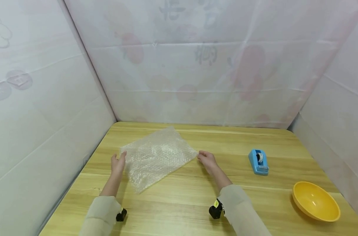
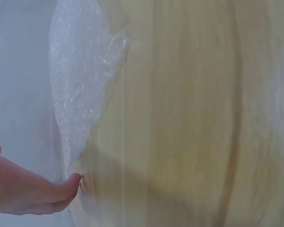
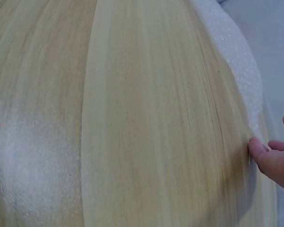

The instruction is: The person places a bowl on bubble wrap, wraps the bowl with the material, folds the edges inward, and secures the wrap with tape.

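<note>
Loose beige sleeves (image 1: 100, 213) come nearest the camera, with a small black wrist camera (image 1: 215, 211) at each cuff. Beyond them, a translucent, rectangular sheet of bubble wrap (image 1: 156, 155) lies on the light yellow wood-grain counter (image 1: 173, 213), left of centre and skewed, one corner pointing toward the far edge. Its surface ripples a little, so the two-handed hold at opposite corners is probably meant to tension and steady it. On the right, the light-blue plastic tape dispenser (image 1: 258, 164) and, nearer the front, the round glossy yellow bowl (image 1: 316, 201) stand well apart from the sheet; that spacing presumably leaves it room to lie spread out.

Both forearms reach forward and lean inward, the right at the sharper slant, with the hands low over the counter. The right hand (image 1: 207, 160) pinches the sheet's right corner between its fingertips, with another finger lifted away. The left hand (image 1: 119, 163) is at the left corner; its grip seems closed in a light pinch there, though the left wrist view shows the contact only edge-on and somewhat blurred. Another of its fingers stands apart from the plastic.
</note>
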Action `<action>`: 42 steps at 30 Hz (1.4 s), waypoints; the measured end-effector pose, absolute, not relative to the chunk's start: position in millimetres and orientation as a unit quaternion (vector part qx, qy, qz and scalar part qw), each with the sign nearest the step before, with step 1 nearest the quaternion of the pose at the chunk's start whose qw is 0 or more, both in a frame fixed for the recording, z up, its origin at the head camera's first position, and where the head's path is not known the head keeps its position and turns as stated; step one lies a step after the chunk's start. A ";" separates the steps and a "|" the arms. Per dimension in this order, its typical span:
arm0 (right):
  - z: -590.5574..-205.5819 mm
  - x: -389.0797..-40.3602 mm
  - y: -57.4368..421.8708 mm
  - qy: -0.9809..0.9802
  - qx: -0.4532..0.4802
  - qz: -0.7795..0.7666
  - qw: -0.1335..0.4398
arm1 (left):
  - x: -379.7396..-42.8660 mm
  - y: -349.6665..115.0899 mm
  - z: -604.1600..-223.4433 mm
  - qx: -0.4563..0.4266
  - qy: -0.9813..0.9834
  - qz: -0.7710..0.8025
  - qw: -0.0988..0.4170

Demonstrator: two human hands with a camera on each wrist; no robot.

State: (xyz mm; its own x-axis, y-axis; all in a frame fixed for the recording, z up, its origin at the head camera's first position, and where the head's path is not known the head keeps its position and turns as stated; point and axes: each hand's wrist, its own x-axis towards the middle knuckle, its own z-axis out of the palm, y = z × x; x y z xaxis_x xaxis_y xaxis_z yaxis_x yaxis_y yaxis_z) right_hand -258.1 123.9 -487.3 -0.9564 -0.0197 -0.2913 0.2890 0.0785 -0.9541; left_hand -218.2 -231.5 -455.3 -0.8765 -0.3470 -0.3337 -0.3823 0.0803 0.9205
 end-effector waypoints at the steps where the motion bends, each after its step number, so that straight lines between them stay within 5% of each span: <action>1: -487.6 -258.3 123.9 0.726 0.093 -0.671 0.116 | -218.2 -231.0 -455.3 -0.250 0.729 0.637 0.011; 25: -486.8 -257.6 119.1 0.706 0.126 -0.693 0.074 | -218.8 -228.1 -461.3 -0.268 0.728 0.631 0.014; 42: -484.3 -255.8 96.2 0.702 0.244 -0.669 -0.013 | -221.7 -222.2 -469.5 -0.319 0.734 0.598 -0.047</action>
